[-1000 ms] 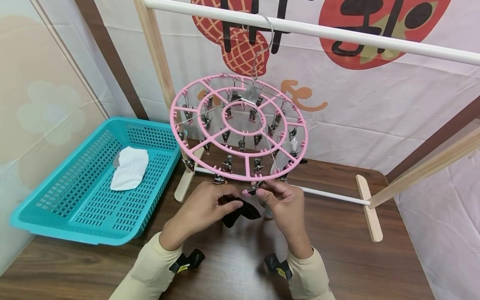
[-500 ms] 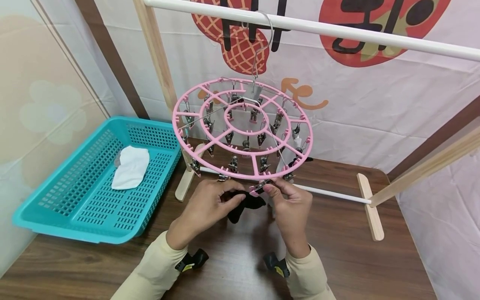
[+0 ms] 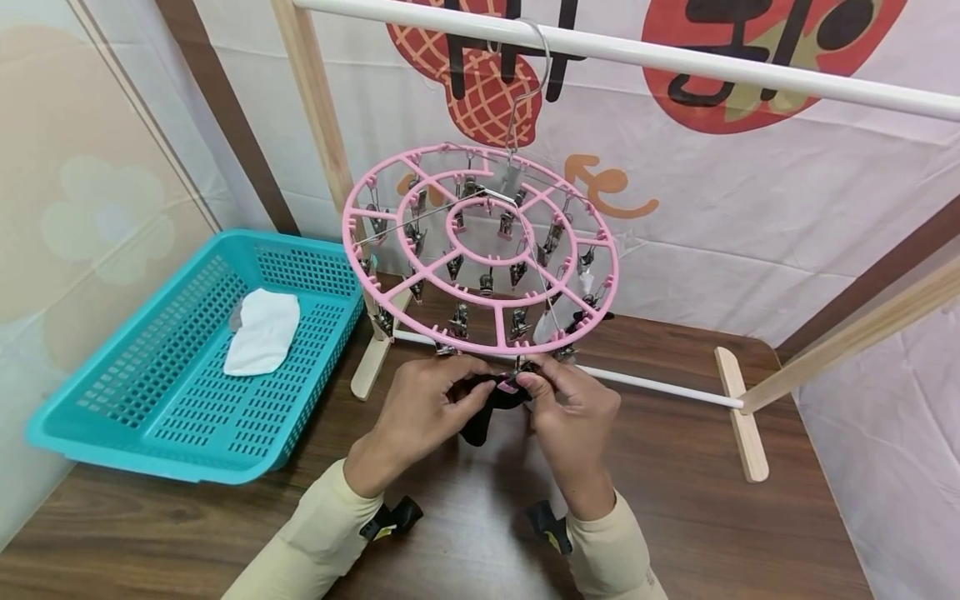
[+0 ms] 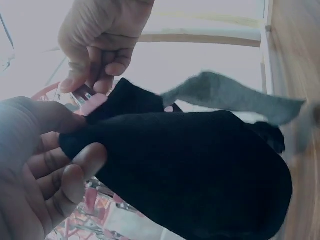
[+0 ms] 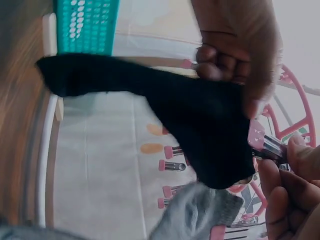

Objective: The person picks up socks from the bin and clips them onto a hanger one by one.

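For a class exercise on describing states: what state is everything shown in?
Black sock, pinched by the left hand
Pink-tipped clip, pinched by the right hand, opening unclear
Pink round hanger, hooked on the white rail
Turquoise basket, right way up
White sock, lying in the basket
Grey sock, hanging below the hanger

Creased pale cloth (image 3: pixel 690 250) walls the back and sides, with brown stripes (image 3: pixel 231 117) slanting down left and right. Red prints (image 3: pixel 491 108) and a small orange print (image 3: pixel 611 179) mark the back; a pale flower (image 3: pixel 108 218) shows at left. Below lies a brown wood-grain bench (image 3: pixel 675 525) — far right corner rounded, soft light glinting near its middle — bearing a wooden stand (image 3: pixel 855 338) with a white rail (image 3: pixel 712 73).
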Demonstrator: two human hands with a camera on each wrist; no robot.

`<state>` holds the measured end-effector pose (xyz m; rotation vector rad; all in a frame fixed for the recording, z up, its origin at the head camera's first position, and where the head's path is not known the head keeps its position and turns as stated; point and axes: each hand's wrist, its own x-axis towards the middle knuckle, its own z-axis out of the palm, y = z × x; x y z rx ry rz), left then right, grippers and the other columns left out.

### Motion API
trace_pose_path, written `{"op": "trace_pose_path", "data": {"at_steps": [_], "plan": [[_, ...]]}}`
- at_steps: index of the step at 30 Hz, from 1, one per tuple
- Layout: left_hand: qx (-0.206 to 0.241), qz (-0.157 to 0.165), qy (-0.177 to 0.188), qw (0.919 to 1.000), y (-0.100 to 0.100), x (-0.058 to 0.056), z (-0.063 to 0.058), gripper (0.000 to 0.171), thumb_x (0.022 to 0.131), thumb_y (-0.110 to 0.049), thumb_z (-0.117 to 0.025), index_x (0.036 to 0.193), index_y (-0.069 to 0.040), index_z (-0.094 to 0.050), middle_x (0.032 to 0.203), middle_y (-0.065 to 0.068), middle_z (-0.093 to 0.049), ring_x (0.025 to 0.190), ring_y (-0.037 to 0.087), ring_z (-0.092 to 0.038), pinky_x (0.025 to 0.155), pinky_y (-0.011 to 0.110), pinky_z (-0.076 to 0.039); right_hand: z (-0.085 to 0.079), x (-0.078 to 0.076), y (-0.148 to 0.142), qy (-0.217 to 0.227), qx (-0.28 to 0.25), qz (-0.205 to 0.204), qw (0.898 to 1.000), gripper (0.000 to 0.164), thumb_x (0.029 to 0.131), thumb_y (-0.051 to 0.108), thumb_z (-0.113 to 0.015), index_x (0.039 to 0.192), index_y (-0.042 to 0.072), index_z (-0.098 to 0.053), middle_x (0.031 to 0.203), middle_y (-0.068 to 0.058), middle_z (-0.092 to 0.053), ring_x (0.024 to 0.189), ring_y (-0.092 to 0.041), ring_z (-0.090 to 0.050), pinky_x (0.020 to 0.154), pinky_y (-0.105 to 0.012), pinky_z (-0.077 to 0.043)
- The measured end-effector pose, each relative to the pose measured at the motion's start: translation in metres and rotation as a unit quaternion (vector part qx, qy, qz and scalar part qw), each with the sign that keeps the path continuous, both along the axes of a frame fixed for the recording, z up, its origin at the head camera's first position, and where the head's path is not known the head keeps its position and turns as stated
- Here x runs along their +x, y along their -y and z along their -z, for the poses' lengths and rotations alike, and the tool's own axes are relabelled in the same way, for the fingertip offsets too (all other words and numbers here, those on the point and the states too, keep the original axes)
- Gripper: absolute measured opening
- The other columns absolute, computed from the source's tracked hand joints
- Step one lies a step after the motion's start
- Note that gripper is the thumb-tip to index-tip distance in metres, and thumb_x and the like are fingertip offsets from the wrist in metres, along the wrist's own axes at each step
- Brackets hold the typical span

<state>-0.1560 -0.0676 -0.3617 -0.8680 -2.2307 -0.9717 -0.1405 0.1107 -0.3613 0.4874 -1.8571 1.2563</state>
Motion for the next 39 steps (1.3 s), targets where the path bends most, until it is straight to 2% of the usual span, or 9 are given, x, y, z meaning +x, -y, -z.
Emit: {"op": "trace_pose_path", "data": {"at_steps": [5,11,19,23,26,30,37,39], "plan": [[0.019,0.019,-0.009,0.9996,-0.0004,0.0,-0.001,0.012,0.078,-0.008,-0.077,0.089,-0.006,-0.071,0.08,0.0,-0.07,0.056,0.004,-0.053,0.051,0.023,-0.043,-0.0001,0.0,0.0012,-0.007,0.018,0.01,1.0,0.022,0.08,0.02,-0.075,0.087,-0.001,-0.075,0.062,-0.003,-0.062,0.048,-0.009,-0.041,0.046,-0.02,-0.032],[0.018,0.027,0.005,0.9995,0.001,0.001,-0.0022,0.012,0.08,-0.01,-0.077,0.09,-0.006,-0.072,0.084,0.001,-0.072,0.064,0.006,-0.061,0.057,0.025,-0.048,0.0018,-0.0007,0.0004,0.008,0.02,0.008,1.0,0.016,0.079,0.018,-0.078,0.079,0.003,-0.074,0.062,-0.003,-0.062,0.051,-0.01,-0.052,0.049,-0.023,-0.039],[0.02,0.019,0.013,0.9995,0.0021,0.001,-0.0027,0.01,0.081,-0.009,-0.076,0.088,-0.007,-0.07,0.081,-0.002,-0.07,0.061,0.004,-0.057,0.055,0.024,-0.045,0.0042,-0.0025,-0.0005,0.013,0.035,0.009,0.999,0.021,0.082,0.026,-0.075,0.076,0.006,-0.071,0.064,-0.001,-0.064,0.056,-0.012,-0.059,0.052,-0.028,-0.045],[0.021,0.019,0.006,0.9996,0.0031,0.0008,-0.0021,0.01,0.08,-0.009,-0.077,0.088,-0.007,-0.071,0.081,-0.001,-0.071,0.062,0.005,-0.058,0.056,0.025,-0.046,0.0062,-0.0024,-0.001,0.027,0.024,-0.009,0.999,0.016,0.08,0.018,-0.078,0.073,0.006,-0.069,0.063,-0.001,-0.063,0.056,-0.013,-0.058,0.054,-0.028,-0.046],[0.021,0.02,0.005,0.9996,0.004,0.001,-0.0018,0.01,0.08,-0.009,-0.077,0.088,-0.007,-0.072,0.082,-0.001,-0.071,0.064,0.006,-0.06,0.057,0.025,-0.048,0.0067,-0.0021,-0.0008,0.043,0.014,-0.021,0.999,0.013,0.078,0.011,-0.08,0.073,0.006,-0.069,0.063,-0.002,-0.063,0.056,-0.013,-0.058,0.057,-0.023,-0.045],[0.017,0.016,0.014,0.9996,0.0047,0.0017,-0.002,0.01,0.08,-0.01,-0.077,0.088,-0.007,-0.072,0.081,-0.001,-0.071,0.065,0.006,-0.062,0.058,0.025,-0.048,0.0072,-0.0022,0.0001,0.065,0.003,-0.035,0.997,0.009,0.076,0.004,-0.08,0.079,0.003,-0.071,0.065,-0.003,-0.065,0.058,-0.014,-0.058,0.059,-0.02,-0.045],[0.0,0.002,0.024,0.9997,0.0054,0.0025,-0.0016,0.012,0.08,-0.012,-0.078,0.088,-0.007,-0.071,0.078,-0.002,-0.069,0.056,0.004,-0.05,0.052,0.022,-0.042,0.0052,-0.0017,0.0024,0.088,-0.009,-0.05,0.995,0.016,0.076,-0.001,-0.079,0.091,0.001,-0.073,0.074,-0.004,-0.069,0.062,-0.015,-0.06,0.06,-0.023,-0.047],[-0.004,0.002,0.027,0.9996,0.0053,0.0027,-0.0013,0.012,0.08,-0.012,-0.078,0.088,-0.008,-0.071,0.078,-0.003,-0.069,0.056,0.004,-0.051,0.053,0.023,-0.043,0.0043,-0.0011,0.0026,0.1,-0.018,-0.059,0.993,0.017,0.077,0.0,-0.078,0.094,0.002,-0.073,0.077,-0.005,-0.07,0.063,-0.016,-0.061,0.059,-0.023,-0.047]]}}
